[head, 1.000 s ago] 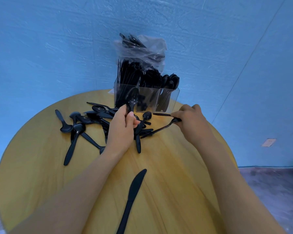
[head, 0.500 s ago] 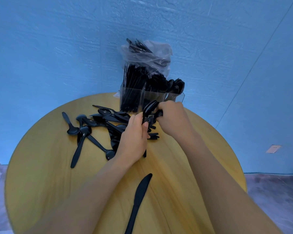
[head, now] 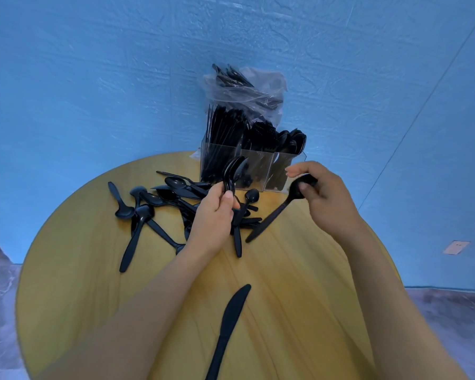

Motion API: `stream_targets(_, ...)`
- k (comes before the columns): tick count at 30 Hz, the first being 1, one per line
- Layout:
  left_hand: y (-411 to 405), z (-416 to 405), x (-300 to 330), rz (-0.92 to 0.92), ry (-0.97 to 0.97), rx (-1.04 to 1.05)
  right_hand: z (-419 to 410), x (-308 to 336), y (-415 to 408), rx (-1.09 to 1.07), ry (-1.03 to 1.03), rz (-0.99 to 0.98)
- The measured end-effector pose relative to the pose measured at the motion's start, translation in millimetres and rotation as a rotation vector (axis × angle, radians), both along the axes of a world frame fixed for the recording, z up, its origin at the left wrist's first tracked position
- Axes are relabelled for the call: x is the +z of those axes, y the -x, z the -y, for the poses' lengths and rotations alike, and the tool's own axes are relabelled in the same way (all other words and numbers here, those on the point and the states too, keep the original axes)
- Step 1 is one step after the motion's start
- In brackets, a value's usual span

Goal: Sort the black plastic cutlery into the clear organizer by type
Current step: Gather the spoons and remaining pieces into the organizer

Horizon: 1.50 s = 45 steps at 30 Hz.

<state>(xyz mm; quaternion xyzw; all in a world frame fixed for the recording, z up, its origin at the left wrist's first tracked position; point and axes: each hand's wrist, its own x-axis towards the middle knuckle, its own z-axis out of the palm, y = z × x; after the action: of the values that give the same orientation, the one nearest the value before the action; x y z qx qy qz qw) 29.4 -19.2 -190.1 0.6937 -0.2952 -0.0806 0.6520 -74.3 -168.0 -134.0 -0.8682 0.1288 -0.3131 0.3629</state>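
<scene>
Showing the head view: a round wooden bench (head: 93,283) stands against a blue wall (head: 93,78). The left hand (head: 213,218) grips a small bundle of black spoons (head: 233,171) by the handles, bowls upward, just in front of the clear organizer (head: 258,171). The right hand (head: 327,196) pinches a single black spoon (head: 279,212) at its bowl end, fingers curled round it, the handle slanting down and left with its tip near the bench surface. The two hands are apart, with the organizer behind the gap between them. The organizer sits at the far edge of the bench; its compartments hold upright black cutlery, though the types in each are hard to tell. A clear plastic bag (head: 247,89) containing more black cutlery rises behind it. A loose pile of black spoons (head: 159,198) lies on the bench left of the left hand. A black knife (head: 228,330) lies alone near the viewer, between the forearms.
</scene>
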Motion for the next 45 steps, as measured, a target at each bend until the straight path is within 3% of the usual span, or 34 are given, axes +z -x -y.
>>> stream_targets(7, 5.4, -1.4, 3.6, -0.018, -0.028, -0.177, -25.0, -5.8, -30.2, 0.119, -0.158, 0.22)
stream_targets(14, 12.3, -2.0, 7.4, -0.282, 0.04, -0.433, -16.7, -22.3, -34.9, 0.059, -0.035, 0.366)
stream_targets(19, 11.0, -4.5, 8.7, -0.405, 0.064, -0.467, -17.4, -34.4, -36.7, 0.126, 0.032, 0.215)
stream_targets(24, 12.2, -3.5, 4.7, -0.213, -0.041, -0.387, -24.8, -39.4, -42.8, 0.077, 0.155, 0.199)
stream_targets(27, 6.0, -4.4, 6.0, -0.144, -0.017, -0.251, -25.2, -40.7, -49.0, 0.082, 0.002, 0.146)
stream_targets(29, -2.4, -6.0, 6.6, -0.158, 0.003, -0.111, -18.6, -42.1, -53.1, -0.029, -0.102, 0.002)
stream_targets(32, -11.0, -4.0, 4.0, -0.209, 0.064, 0.038, -9.3, -49.6, -57.4, -0.15, -0.048, -0.296)
stream_targets(39, -17.5, -0.4, -3.5, -0.259, 0.079, 0.118, -23.7, -47.8, -77.3, -0.114, 0.025, -0.516)
stream_targets(45, -18.0, -0.1, -4.6, -0.223, 0.053, 0.102, -26.3, -50.6, -77.3, -0.157, -0.01, -0.467)
